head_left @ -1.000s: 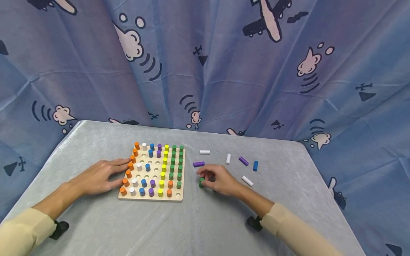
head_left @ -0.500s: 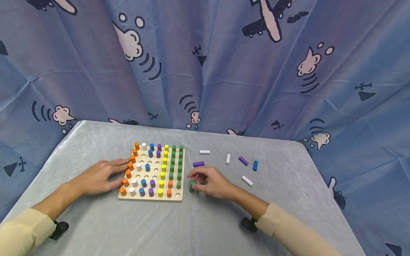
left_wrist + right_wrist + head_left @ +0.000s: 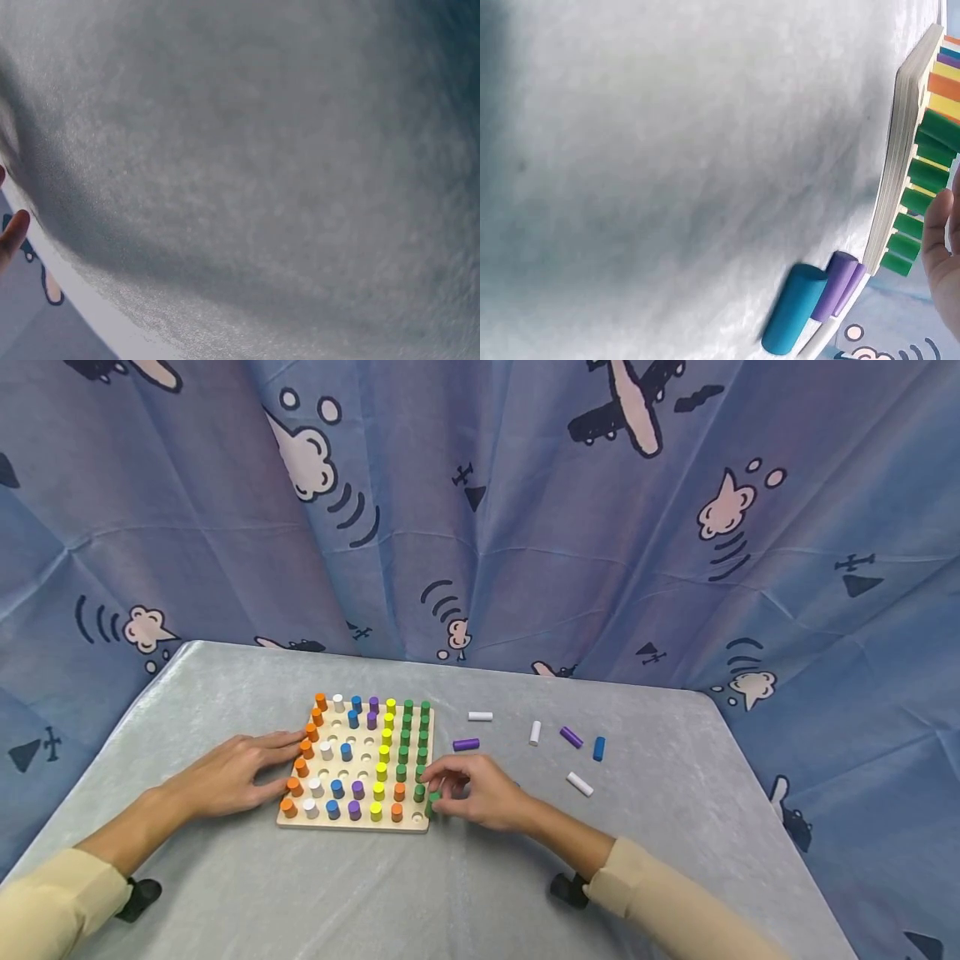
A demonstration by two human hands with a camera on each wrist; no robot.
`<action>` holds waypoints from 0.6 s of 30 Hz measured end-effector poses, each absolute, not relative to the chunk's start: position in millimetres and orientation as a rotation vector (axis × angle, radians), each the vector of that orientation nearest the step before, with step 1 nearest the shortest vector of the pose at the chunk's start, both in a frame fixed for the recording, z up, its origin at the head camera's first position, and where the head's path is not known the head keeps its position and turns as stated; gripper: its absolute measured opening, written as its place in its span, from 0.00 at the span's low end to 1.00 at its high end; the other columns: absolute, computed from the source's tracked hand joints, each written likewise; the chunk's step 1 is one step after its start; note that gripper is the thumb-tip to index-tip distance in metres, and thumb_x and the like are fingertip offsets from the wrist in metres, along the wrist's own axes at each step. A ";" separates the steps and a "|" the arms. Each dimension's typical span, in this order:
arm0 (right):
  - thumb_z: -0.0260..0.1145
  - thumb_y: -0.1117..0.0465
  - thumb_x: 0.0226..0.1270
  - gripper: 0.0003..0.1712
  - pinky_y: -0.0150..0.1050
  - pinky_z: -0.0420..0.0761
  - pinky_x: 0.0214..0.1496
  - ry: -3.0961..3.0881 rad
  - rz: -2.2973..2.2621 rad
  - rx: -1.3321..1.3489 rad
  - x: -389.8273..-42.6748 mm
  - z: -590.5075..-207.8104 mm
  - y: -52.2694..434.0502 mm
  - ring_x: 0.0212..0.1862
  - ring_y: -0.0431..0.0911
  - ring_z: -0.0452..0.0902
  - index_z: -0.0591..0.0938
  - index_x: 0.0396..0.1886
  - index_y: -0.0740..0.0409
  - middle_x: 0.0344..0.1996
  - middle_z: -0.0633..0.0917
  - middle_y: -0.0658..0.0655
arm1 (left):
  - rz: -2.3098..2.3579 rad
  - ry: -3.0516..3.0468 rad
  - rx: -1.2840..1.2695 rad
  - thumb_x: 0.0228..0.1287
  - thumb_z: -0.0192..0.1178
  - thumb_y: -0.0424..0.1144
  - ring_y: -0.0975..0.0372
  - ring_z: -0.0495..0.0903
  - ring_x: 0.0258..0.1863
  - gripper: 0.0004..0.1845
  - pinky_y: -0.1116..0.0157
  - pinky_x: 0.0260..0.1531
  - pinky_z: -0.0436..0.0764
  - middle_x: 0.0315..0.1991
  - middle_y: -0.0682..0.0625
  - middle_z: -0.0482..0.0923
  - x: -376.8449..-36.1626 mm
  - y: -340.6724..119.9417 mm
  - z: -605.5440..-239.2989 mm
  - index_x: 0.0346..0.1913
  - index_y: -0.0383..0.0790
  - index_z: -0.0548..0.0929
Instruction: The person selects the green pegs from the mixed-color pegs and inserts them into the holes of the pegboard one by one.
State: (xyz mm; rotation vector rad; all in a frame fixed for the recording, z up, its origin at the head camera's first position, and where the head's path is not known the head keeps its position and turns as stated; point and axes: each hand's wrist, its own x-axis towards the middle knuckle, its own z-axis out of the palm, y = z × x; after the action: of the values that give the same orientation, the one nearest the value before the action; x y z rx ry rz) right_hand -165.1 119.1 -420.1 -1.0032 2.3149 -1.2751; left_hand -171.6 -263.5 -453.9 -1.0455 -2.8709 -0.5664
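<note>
My right hand pinches a green peg between curled fingertips, holding it at the near right corner of the pegboard, just beside the one open hole in the right-hand column. My left hand lies flat and relaxed on the grey tablecloth, fingertips touching the board's left edge, holding nothing.

The wooden board stands full of upright pegs: orange down the left column, then mixed white, blue and purple with several open holes, a yellow column, and two green columns on the right with two orange pegs near the bottom.

Six loose pegs lie on the cloth to the right: three white, two purple and one blue.
</note>
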 end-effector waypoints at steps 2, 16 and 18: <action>0.72 0.72 0.59 0.16 0.33 0.80 0.38 2.301 -1.286 -1.009 -164.7 -421.0 116.7 0.34 0.37 0.77 0.84 0.48 0.63 0.36 0.86 0.56 | -0.569 -2.870 -1.043 0.67 0.64 0.46 0.45 0.75 0.63 0.27 0.45 0.56 0.76 0.67 0.41 0.73 -171.6 -263.2 -453.5 0.64 0.33 0.78; 0.71 0.73 0.60 0.17 0.31 0.80 0.38 2.283 -1.264 -1.015 -162.8 -425.0 104.6 0.36 0.38 0.77 0.84 0.50 0.64 0.38 0.86 0.61 | -0.568 -2.878 -1.035 0.67 0.63 0.47 0.45 0.75 0.63 0.28 0.44 0.56 0.75 0.68 0.41 0.72 -171.8 -264.1 -454.3 0.65 0.34 0.78; 0.71 0.73 0.60 0.17 0.31 0.80 0.38 2.286 -1.259 -1.007 -162.7 -425.6 104.0 0.35 0.38 0.76 0.84 0.50 0.64 0.38 0.86 0.61 | -0.570 -2.877 -1.038 0.67 0.63 0.46 0.45 0.74 0.63 0.28 0.44 0.56 0.75 0.68 0.41 0.72 -171.5 -264.1 -454.5 0.65 0.34 0.77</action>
State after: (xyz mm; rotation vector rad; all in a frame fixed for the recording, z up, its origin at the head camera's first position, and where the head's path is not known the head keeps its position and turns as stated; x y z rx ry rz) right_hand -162.7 104.0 -425.6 -1.0068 2.2856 -1.2595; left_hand -171.5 -264.1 -454.5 -1.0380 -2.8771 -0.5697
